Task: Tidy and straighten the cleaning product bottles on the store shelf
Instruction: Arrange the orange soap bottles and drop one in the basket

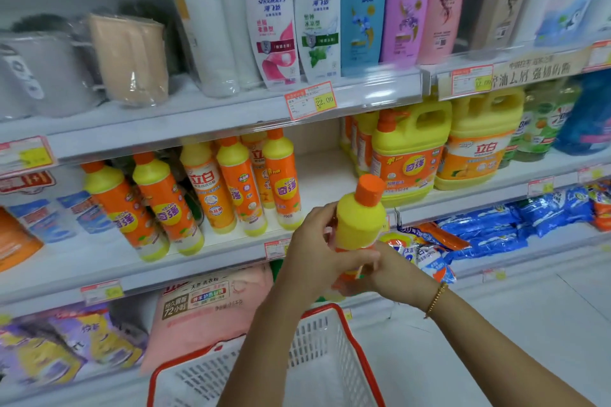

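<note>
Left hand [312, 251], right hand [391, 269] both grip dish detergent bottle [360, 221]; careless push into shelf gap [322, 175] may topple leaning bottles [165, 205].

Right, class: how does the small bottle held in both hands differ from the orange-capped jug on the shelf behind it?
The held bottle is slim, with no handle; the jug is wide, with a moulded handle. The held bottle is off the shelf, gripped by the left hand and right hand; the jug stands on the shelf. Both are yellow with orange caps and orange labels.
</note>
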`<state>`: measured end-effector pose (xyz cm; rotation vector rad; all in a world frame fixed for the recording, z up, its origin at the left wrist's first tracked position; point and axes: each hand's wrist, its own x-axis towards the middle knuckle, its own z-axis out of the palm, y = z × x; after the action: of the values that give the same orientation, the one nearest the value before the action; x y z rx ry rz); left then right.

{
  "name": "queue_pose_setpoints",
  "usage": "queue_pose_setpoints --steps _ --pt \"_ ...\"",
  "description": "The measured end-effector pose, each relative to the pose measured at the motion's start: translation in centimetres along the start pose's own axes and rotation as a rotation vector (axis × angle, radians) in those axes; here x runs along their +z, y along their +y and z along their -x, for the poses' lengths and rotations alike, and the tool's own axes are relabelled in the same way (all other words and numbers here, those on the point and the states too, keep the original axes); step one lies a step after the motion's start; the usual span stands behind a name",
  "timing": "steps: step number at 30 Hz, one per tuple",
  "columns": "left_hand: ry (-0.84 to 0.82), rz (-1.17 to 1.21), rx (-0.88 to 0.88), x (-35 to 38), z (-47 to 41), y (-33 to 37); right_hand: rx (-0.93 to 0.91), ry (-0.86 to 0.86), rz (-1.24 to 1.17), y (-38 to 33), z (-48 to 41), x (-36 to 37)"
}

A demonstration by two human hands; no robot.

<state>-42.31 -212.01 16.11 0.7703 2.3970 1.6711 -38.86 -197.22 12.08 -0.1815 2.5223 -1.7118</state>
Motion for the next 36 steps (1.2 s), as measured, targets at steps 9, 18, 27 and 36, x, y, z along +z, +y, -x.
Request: queue_pose_setpoints --steps 9,18,27,36 --pt "-0.213 0.152 -0.189 -3.5 4.7 -1.7 0.193 -0.658 -0.214 0.4 2.1 1.9" --pt "-0.031 0.388 -0.391 -4.1 9.7 -6.3 0.338 -0.906 -0.19 1.5 0.5 6.0" --pt "0.008 0.011 -0.587 -2.3 13.1 -19.1 0.318 -0.379 0.623 10.1 -0.6 13.3" --pt "-0.407 -0.427 -0.756 3.9 18.6 -36.3 0.473 -0.209 0.902 19.4 1.7 11.7"
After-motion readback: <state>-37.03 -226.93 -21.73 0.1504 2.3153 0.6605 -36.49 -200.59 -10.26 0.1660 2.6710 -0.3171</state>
